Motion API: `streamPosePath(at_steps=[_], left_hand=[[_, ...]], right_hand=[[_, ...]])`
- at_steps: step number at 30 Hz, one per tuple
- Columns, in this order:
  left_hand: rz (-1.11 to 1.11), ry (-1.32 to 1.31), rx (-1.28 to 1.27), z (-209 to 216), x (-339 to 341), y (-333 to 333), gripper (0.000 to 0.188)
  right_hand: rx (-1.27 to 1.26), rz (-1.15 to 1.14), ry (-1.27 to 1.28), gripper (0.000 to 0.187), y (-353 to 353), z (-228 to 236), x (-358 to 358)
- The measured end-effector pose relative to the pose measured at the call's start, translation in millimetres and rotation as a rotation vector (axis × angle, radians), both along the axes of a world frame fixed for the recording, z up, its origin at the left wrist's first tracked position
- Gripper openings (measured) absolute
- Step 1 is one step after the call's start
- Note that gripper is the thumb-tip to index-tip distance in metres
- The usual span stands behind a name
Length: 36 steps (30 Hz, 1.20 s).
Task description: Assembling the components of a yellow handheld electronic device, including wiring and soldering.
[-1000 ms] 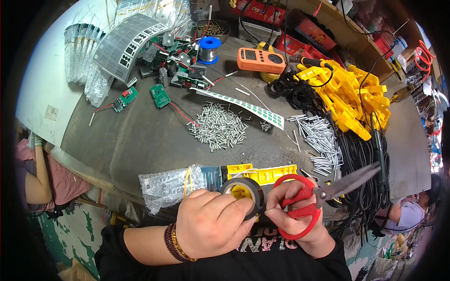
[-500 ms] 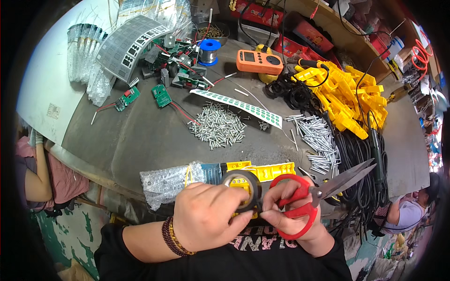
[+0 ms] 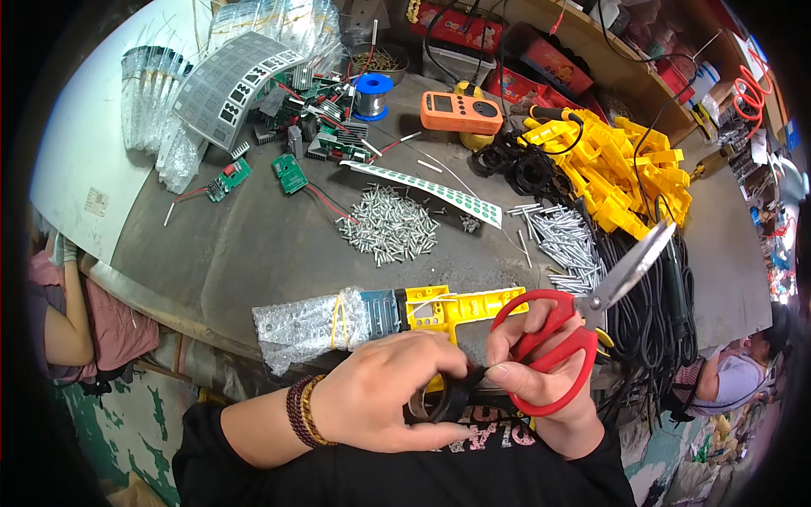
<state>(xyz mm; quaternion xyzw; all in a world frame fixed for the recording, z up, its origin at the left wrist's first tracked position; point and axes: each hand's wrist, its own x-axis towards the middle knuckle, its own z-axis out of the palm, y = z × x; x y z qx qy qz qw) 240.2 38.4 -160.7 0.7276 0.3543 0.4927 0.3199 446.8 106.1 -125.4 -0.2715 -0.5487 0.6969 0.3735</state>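
Now: left hand [image 3: 384, 397] grip clenched on black tape roll [image 3: 439, 401]; right hand [image 3: 541, 372] grasping red-handled steel scissors [image 3: 583, 317], blades apart.

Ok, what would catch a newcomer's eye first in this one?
The red scissors near the bottom edge, blades pointing up to the right, hooked on the right hand, which pinches a roll of black tape together with the left hand. Then the heap of yellow plastic parts at upper right and the pile of silver screws mid-table.
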Motion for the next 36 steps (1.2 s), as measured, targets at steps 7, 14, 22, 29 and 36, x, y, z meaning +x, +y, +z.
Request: streamPosePath(at_steps=[7,14,22,29,36], left_hand=[[-0.011,0.186,0.212,12,0,-1,0.044],[0.032,0.043,0.015,-1,-13,-7,0.048],[0.105,0.049,-0.014,2,-18,-5,0.067],[0.057,0.061,-0.029,2,-11,-3,0.063],[0.062,0.063,0.007,4,-24,0,0.062]], right_hand=[[0.026,-0.054,-0.005,0.042,-2,6,8],[0.109,-0.015,-0.299,0.057,16,10,39],[0.682,0.513,-1.014,0.06,36,29,66],[0.791,0.569,-1.025,0.056,40,33,46],[0.867,0.673,-1.066,0.042,43,23,32]])
